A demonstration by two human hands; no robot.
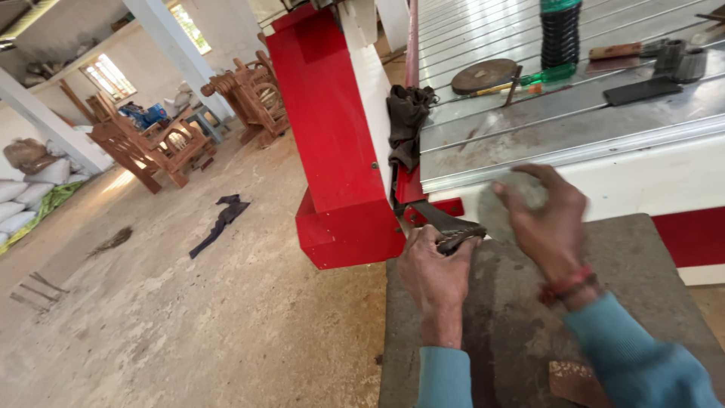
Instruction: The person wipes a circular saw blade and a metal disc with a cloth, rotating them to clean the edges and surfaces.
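Left hand (436,273) closed around a small dark metal tool (458,239); right hand (550,221) gripping a grey round disc (504,205) by its rim. Both sit over the grey stool top's (642,264) far edge, just before the red-white machine table (544,128). Disc looks stiff, gritty, probably brittle; hold by the edge.
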